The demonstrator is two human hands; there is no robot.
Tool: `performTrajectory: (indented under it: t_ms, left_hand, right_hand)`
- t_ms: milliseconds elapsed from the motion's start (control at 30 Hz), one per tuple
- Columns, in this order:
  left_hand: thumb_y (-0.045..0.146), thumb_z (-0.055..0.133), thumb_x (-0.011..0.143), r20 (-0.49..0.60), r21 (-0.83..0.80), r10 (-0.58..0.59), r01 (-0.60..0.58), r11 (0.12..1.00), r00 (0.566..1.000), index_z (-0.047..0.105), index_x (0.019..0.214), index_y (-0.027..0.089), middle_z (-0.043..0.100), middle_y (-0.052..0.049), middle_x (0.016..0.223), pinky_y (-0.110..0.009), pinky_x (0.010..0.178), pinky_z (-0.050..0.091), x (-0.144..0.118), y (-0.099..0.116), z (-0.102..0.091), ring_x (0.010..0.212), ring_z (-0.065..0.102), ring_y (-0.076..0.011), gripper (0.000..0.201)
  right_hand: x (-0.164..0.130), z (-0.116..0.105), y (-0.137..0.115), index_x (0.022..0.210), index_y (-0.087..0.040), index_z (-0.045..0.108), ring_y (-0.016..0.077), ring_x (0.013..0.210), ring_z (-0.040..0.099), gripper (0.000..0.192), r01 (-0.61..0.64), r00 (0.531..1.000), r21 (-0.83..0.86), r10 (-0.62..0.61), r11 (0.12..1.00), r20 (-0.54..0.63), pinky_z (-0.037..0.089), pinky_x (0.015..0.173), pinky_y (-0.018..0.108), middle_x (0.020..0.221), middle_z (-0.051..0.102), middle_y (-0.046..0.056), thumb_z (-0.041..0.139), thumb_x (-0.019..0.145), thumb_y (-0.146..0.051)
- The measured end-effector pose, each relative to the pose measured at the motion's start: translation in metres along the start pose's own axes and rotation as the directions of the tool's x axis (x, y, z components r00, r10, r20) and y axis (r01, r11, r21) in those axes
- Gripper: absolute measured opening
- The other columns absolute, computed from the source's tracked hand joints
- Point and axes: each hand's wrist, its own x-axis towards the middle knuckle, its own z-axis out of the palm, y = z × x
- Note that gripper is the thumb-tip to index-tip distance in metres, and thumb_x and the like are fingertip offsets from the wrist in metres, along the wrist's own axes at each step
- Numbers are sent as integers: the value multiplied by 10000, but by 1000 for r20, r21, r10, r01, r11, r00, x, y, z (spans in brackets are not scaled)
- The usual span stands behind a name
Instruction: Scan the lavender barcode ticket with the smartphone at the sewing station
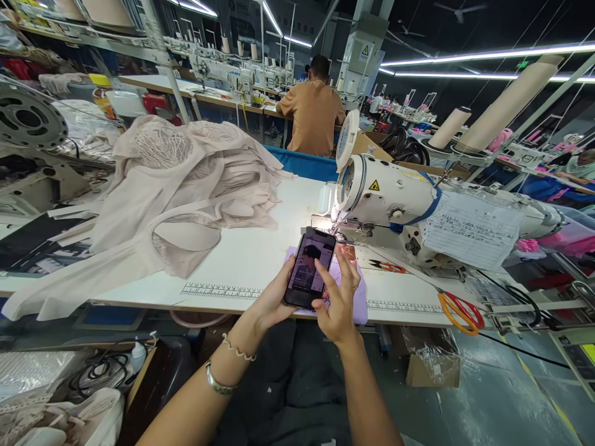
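A smartphone (307,272) with a lit screen is gripped along its left side by my left hand (275,291), over the front edge of the sewing table (242,260). My right hand (341,294) has its fingers spread, and the index finger touches or hovers just over the screen. Beneath the phone lies a purple piece (360,297), partly hidden by my hands. Just beyond the phone stands a white sewing machine (385,189) with its needle area lit. To the left, beige bras (186,179) with lace are heaped on the tabletop.
Orange-handled scissors (460,313) rest at the table's right front edge. Small thread snips (388,266) lie near the machine base. A handwritten sheet (469,226) hangs on the machine. Thread cones (506,105) stand at right. A person in a brown shirt (313,111) sits ahead, facing away.
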Motion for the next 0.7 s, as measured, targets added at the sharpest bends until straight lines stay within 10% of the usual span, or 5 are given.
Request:
performTrajectory:
  t_ms: [700]
  left_hand:
    - [464,313,1086,153,55,-9,0,998,988,611,1383,85,774,-138,1092,-359,1126,451,4,-3,-13,1044,735,-224,566]
  right_hand:
    - [-2,6,6,1624,-192,186,347,1459,366,825,-50,995,49,53,998,-81,324,1160,582,1574,379,204,177,1000,-732]
